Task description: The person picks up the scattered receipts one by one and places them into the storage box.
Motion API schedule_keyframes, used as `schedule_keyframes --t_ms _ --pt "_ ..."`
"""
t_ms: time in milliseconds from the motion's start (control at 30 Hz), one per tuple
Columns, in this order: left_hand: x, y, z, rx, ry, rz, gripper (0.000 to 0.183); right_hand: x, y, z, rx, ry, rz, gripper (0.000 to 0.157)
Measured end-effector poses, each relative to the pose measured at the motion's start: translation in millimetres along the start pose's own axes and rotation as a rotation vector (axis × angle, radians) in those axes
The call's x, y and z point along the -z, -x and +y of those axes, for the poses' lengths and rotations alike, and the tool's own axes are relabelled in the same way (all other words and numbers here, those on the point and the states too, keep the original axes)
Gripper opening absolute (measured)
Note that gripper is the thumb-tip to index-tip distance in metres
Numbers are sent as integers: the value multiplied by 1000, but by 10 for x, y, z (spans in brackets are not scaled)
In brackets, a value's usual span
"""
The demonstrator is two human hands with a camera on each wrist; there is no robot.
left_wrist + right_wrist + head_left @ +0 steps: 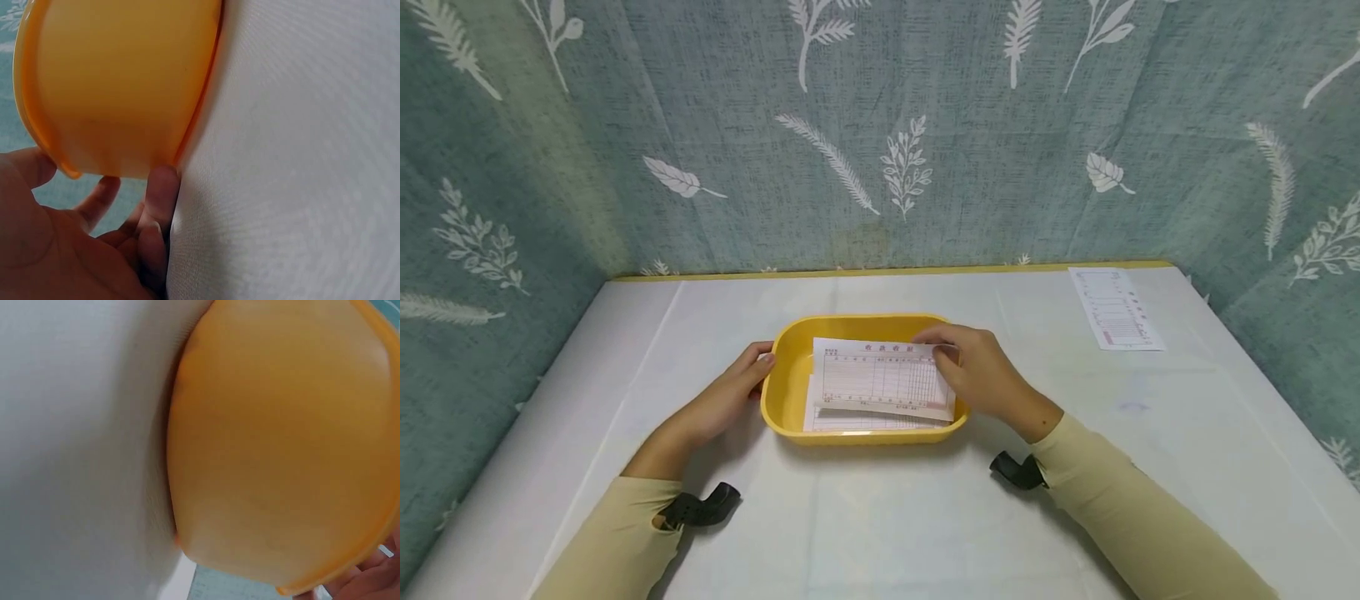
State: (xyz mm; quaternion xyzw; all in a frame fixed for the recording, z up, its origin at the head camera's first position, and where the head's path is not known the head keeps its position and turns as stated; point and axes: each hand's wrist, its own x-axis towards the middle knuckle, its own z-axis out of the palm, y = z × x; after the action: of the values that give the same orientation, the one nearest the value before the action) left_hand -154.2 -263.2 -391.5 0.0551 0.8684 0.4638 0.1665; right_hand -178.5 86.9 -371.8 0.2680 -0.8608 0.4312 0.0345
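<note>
Mid-frame: your left hand (726,402) grips the yellow tub (865,439) | your right hand (988,375) pinches the upper slip (880,379) over it | seemingly partway: lower slip (865,422) already inside, loose slip (1116,308) still outside on the worktop (865,533), upper right

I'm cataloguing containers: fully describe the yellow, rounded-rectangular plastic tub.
The yellow, rounded-rectangular tub, apparently plastic, has smooth, glossy walls and a protruding rim. It stands upright on the white, fabric-textured tabletop, long sides running left to right. White, rectangular printed paper slips are inside. The bare left-hand grip holds the tub's left end; whether the right-hand grip touches it is unclear.
</note>
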Motion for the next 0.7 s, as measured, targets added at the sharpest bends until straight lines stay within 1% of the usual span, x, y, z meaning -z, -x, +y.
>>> schedule_keyframes --t_ms 167,300,367,500,700 --pt "-2 5 32 5 -5 -4 56 -39 -7 11 8 -9 -34 30" --pt "10 3 62 17 1 -6 57 -49 -14 15 -3 10 -76 30" --pt "10 -5 58 8 7 -14 57 -45 -10 25 -3 26 -100 30" --pt "-2 -7 37 5 8 -28 56 -37 4 62 27 63 -144 31" --pt "-2 -1 28 9 6 -19 57 -59 -11 79 62 99 -148 29"
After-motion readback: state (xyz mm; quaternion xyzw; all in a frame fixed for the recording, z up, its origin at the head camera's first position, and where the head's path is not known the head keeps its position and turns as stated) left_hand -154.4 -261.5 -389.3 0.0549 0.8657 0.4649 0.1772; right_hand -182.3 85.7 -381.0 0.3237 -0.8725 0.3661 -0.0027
